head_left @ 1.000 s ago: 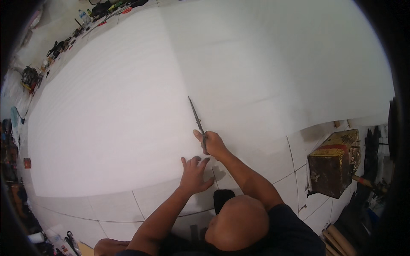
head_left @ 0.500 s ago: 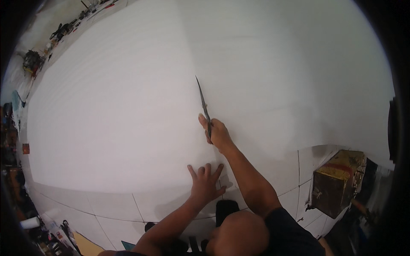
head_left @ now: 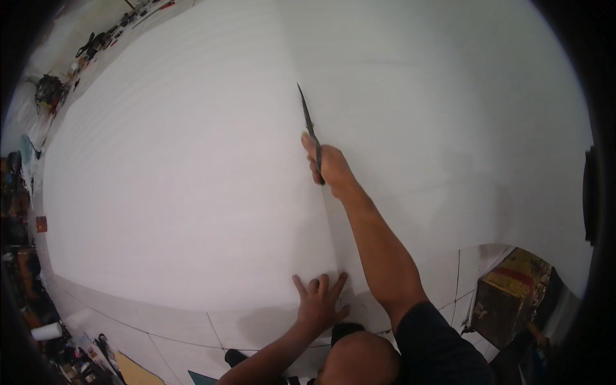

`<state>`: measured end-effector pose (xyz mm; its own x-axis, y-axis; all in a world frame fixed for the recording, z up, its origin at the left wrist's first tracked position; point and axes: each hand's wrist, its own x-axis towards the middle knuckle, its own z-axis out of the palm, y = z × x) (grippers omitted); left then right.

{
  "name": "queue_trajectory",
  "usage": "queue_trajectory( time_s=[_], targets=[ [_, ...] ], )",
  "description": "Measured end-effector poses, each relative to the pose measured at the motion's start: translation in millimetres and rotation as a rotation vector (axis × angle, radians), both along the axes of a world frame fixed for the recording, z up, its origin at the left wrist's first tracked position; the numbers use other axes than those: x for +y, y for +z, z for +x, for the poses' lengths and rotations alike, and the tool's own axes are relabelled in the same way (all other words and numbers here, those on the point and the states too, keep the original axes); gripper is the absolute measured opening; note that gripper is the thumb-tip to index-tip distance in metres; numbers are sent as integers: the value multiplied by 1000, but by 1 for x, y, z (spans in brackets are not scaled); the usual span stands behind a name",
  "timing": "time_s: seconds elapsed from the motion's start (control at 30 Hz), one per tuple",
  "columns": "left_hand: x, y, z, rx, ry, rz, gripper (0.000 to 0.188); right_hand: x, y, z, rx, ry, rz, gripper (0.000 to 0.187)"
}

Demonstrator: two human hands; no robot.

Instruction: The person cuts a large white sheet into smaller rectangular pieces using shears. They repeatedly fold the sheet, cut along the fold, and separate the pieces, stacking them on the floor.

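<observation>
A large white sheet (head_left: 173,186) is spread over the tiled floor, with a line running lengthwise near its middle. My right hand (head_left: 335,168) is closed around the handles of a pair of dark scissors (head_left: 307,115), whose blades point away from me along that line. My right arm is stretched far forward over the sheet. Near the sheet's close edge, my left hand (head_left: 319,301) presses down with its fingers spread, beside the near end of the line. It holds nothing.
A worn brown and yellow box (head_left: 510,295) stands at the right, by the sheet's edge. Assorted clutter lines the left side, including a white roll (head_left: 47,332) and a small orange-brown block (head_left: 41,224). Tools lie along the far left edge. Tiled floor (head_left: 173,327) borders the near side.
My right hand has moved forward, away from me, along the line with the scissors. My left hand stays spread on the sheet's near edge, while the view has shifted slightly.
</observation>
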<state>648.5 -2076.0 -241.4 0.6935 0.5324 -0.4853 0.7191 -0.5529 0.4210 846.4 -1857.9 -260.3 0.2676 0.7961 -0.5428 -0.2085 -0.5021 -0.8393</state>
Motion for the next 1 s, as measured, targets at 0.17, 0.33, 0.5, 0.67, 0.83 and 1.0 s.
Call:
queue_trajectory(
  time_s=[0.17, 0.33, 0.5, 0.67, 0.83, 1.0],
  targets=[
    [-1, 0, 2, -29, -1, 24, 78, 65, -1, 21, -13, -65, -3, 60],
    [2, 6, 3, -15, 3, 28, 77, 78, -4, 23, -1, -60, 24, 59],
    [-2, 4, 3, -56, -14, 102, 79, 127, 1, 43, -26, -70, 13, 57],
    [12, 20, 9, 61, -70, 37, 85, 131, -16, 37, -57, -71, 77, 53],
    [135, 61, 42, -8, 351, -153, 81, 125, -14, 47, 35, -65, 72, 51],
    [295, -16, 82, -120, 594, 684, 68, 132, -17, 44, 42, -44, 112, 52]
  ],
)
